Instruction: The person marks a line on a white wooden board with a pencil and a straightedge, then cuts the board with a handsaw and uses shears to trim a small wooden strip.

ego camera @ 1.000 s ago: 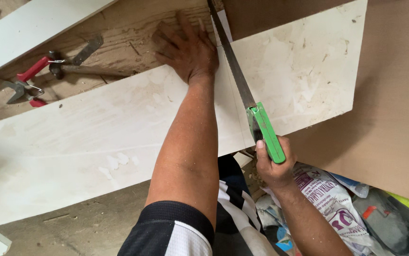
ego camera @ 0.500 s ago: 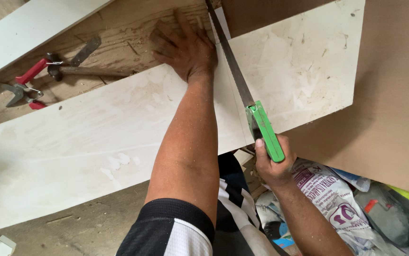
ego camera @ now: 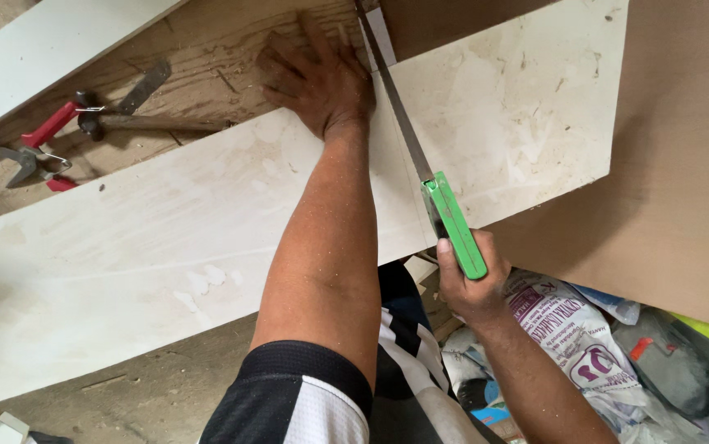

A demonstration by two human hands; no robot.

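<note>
Your left hand (ego camera: 317, 86): fingers spread flat, pressing the long white dusty board (ego camera: 149, 247), arm extended forward | your right hand (ego camera: 470, 279): fist closed around the green-handled handsaw (ego camera: 428, 177), blade crossing the board beside your left hand.

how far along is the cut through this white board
Done: the saw blade lies in a cut line across the white board; how far the kerf runs cannot be told. In hand: the right hand grips the green saw handle, and the left hand presses the board flat. Left: both sides look joined.
</note>
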